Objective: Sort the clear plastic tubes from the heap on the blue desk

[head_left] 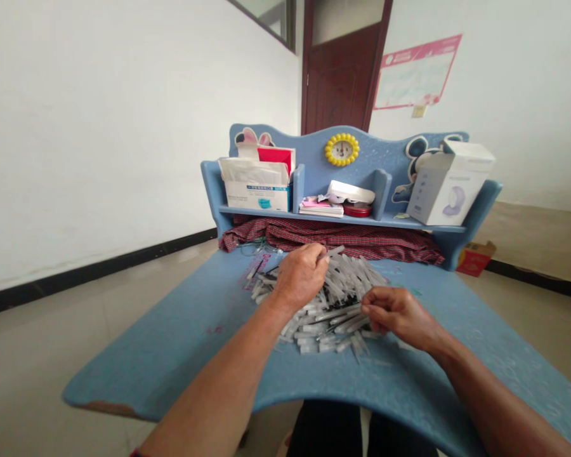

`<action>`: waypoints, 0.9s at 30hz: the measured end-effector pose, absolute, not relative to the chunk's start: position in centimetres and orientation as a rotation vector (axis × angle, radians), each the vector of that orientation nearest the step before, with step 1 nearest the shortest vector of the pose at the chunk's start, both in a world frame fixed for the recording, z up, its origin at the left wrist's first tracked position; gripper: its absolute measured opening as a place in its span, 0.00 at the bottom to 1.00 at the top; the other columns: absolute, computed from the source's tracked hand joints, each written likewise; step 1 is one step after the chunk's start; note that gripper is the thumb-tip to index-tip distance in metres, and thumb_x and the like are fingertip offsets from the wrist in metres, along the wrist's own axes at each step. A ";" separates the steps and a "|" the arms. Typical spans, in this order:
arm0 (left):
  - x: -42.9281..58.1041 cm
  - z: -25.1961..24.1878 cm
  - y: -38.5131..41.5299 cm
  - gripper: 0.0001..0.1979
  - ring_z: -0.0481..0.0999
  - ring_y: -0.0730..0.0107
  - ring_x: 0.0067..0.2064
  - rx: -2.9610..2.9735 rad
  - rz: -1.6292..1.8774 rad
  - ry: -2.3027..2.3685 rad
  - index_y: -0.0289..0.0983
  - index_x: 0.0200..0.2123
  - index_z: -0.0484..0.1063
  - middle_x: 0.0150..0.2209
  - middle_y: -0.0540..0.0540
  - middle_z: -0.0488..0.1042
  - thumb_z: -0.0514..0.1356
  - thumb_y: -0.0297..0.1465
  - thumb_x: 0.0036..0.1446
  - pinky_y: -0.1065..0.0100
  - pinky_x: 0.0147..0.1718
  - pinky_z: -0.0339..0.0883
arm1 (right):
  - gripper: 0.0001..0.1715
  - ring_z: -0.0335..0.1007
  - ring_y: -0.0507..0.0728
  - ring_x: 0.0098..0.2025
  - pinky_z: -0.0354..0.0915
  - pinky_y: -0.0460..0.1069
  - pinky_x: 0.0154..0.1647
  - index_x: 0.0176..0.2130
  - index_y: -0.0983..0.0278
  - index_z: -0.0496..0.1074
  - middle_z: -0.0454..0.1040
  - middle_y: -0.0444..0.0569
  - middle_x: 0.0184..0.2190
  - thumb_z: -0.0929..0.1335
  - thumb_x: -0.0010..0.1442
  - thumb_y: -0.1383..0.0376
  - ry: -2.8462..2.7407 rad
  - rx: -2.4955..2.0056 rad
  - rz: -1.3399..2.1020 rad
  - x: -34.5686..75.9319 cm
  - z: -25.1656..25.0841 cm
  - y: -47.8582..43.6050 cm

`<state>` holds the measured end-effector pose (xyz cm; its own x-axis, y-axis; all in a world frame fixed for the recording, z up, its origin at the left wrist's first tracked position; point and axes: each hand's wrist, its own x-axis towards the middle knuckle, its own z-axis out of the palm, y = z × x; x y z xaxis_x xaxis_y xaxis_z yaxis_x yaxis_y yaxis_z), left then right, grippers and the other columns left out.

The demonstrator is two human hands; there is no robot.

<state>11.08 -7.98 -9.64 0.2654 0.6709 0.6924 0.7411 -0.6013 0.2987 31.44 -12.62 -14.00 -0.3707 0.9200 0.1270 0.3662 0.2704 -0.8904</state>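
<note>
A heap of thin, pale translucent pieces point(314, 329), with some dark slender parts among them, lies on the blue desk point(195, 324). Over the upper left of the heap, my left hand point(303, 274) is closed on a translucent piece, whose end sticks out to the right of the fingers. My right hand point(394, 311) is at the heap's right side, thumb and fingertips pinched at the end of a long thin piece that points left across the pile.
Behind the heap a checked cloth point(333, 240) lies under a blue shelf point(271, 212). The shelf holds a mask box point(257, 195), a white box point(450, 187), papers and a red round case point(358, 209). A yellow clock point(341, 150) is on the backboard.
</note>
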 end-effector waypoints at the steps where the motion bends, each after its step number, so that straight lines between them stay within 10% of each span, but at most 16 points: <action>1: 11.0 -9.6 -7.9 0.03 0.73 0.70 0.31 -2.445 -1.270 -1.373 0.36 0.31 0.70 0.28 0.49 0.73 0.55 0.26 0.53 0.71 0.31 0.63 | 0.11 0.60 0.48 0.17 0.57 0.43 0.19 0.28 0.65 0.66 0.67 0.40 0.15 0.64 0.55 0.60 -1.798 -1.135 1.106 31.8 -13.8 -12.5; 27: 11.2 -9.1 -8.3 0.07 0.69 0.74 0.24 -3.006 -1.273 -1.557 0.34 0.28 0.72 0.22 0.51 0.71 0.55 0.30 0.49 0.75 0.24 0.59 | 0.11 0.65 0.49 0.15 0.60 0.43 0.15 0.27 0.66 0.68 0.72 0.45 0.16 0.71 0.49 0.62 -0.927 -0.786 0.881 36.8 -12.4 -10.0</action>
